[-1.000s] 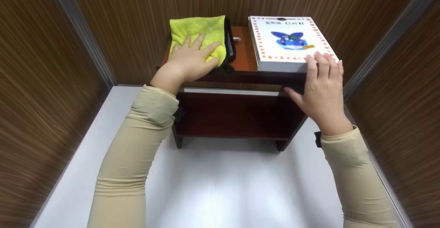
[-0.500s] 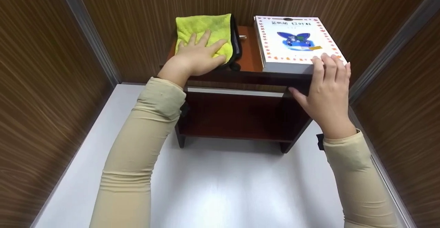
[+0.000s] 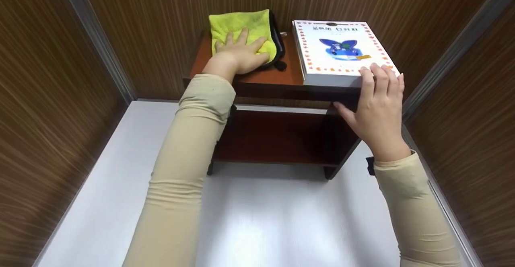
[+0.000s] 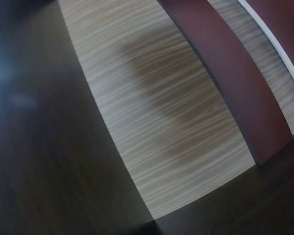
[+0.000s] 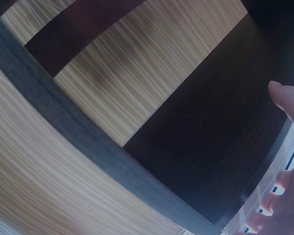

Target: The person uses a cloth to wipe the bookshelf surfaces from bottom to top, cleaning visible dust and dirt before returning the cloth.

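My left hand (image 3: 240,56) lies flat with fingers spread on a folded lime-yellow cloth (image 3: 240,21) with a black edge. The cloth sits at the back left of the reddish-brown top (image 3: 201,64) of a small two-tier wooden shelf. On the right half of that top is a stack of books (image 3: 328,64), the uppermost white with a blue butterfly picture. My right hand (image 3: 380,108) rests its fingertips on the front right corner of the stack, thumb stretched out below the top's front edge. In the right wrist view the thumb (image 5: 286,100) shows against the dark underside.
A lower shelf board (image 3: 277,136) spans between the dark side panels. Wood-grain walls (image 3: 161,25) close in the back and both sides, and the floor (image 3: 257,214) is white. A small whitish item (image 3: 283,34) lies beside the cloth.
My left hand has slid the cloth back and to the right, baring more of the top's front left. The right hand stays at the books' corner.
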Demonstrator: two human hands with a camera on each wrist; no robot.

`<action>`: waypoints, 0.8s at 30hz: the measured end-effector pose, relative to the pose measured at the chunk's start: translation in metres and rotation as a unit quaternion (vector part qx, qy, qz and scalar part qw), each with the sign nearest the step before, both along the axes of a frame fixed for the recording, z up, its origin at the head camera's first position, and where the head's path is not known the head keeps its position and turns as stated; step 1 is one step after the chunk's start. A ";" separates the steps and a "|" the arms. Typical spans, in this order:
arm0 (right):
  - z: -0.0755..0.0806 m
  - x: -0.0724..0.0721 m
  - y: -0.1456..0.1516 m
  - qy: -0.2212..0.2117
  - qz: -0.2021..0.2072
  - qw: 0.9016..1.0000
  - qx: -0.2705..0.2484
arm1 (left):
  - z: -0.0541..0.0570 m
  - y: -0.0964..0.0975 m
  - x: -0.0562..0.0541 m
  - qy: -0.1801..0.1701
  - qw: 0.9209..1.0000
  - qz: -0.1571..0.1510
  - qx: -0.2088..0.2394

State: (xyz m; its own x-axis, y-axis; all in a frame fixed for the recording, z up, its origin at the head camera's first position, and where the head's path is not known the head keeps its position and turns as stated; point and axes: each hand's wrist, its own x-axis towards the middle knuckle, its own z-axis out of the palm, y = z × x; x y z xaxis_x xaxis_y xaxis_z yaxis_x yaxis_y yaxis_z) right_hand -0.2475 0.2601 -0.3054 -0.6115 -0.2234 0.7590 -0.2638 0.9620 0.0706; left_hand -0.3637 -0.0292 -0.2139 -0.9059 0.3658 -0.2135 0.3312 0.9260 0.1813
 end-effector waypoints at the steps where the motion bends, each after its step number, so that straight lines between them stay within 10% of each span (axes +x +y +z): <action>1: 0.000 0.000 0.000 0.000 -0.002 1.000 0.002 | 0.000 0.002 -0.002 0.000 1.000 0.002 0.002; 24: 0.001 0.001 0.002 -0.004 -0.015 1.000 0.012 | -0.004 0.009 -0.003 0.027 1.000 -0.005 0.003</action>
